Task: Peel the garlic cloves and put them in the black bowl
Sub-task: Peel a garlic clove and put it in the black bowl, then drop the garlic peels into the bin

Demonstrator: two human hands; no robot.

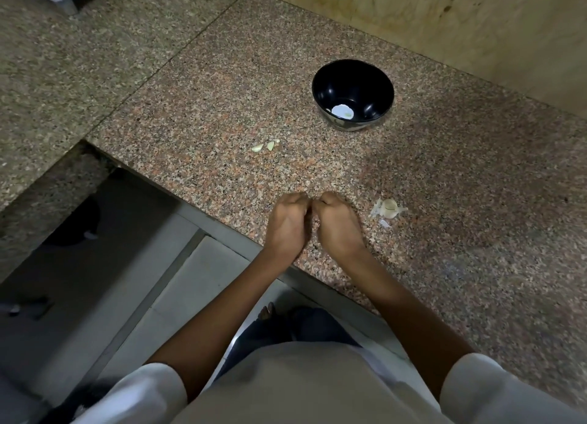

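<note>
My left hand [290, 220] and my right hand [335, 222] meet knuckle to knuckle just above the counter's near edge. The fingers of both curl inward and pinch a garlic clove, which is almost wholly hidden between the fingertips. The black bowl [320, 84] stands farther back and to the right, with a pale piece [341, 110] at its bottom. Three small pale garlic cloves [265, 146] lie loose on the counter between my hands and the bowl, to the left. A garlic bulb remnant with papery skins [389, 208] lies just right of my right hand.
The speckled granite counter [476, 185] runs diagonally, its front edge [222, 225] passing under my wrists. A beige wall [444, 20] rises behind the bowl. Below the edge are a tiled floor [197, 280] and a bare foot [266, 312].
</note>
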